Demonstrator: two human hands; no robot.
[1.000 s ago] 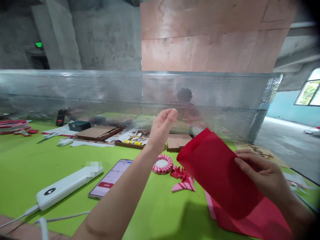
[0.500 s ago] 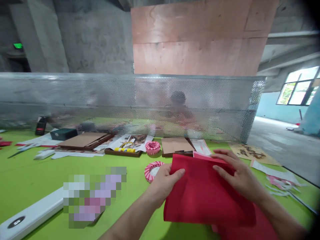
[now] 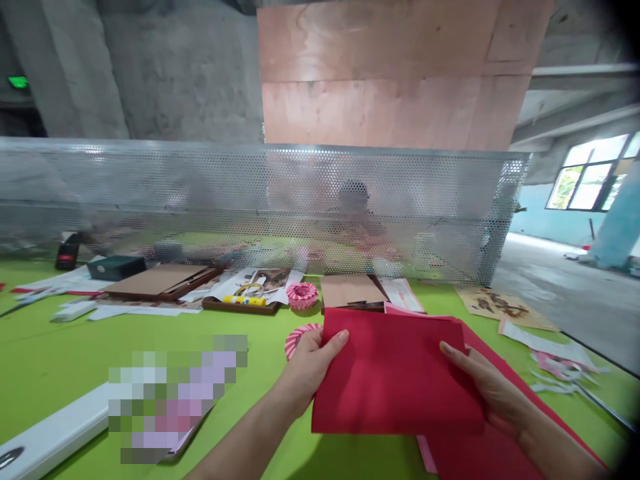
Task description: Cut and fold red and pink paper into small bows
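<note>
A sheet of red paper (image 3: 395, 380) is held up in front of me between both hands. My left hand (image 3: 311, 363) pinches its left edge, thumb on the near face and fingers behind. At the right edge, my right hand (image 3: 493, 387) grips it the same way, its fingers mostly hidden behind. Another red sheet (image 3: 480, 453) lies on the green table under and right of the held one, with a pink strip (image 3: 427, 453) showing at its edge. Just beyond my left hand is a pink-and-white striped ring (image 3: 296, 339), partly covered.
A second striped ring (image 3: 302, 295), a yellow glue stick (image 3: 244, 301), brown frames (image 3: 163, 280), scissors (image 3: 30, 300) and a dark green box (image 3: 116, 267) line the back. Behind them stands a perforated metal divider (image 3: 225, 193). Paper scraps (image 3: 563, 370) lie right, a long white device (image 3: 55, 427) left.
My right hand has come down from the paper's top edge to its right edge and grips it there. The held paper is now flatter and slightly further left.
</note>
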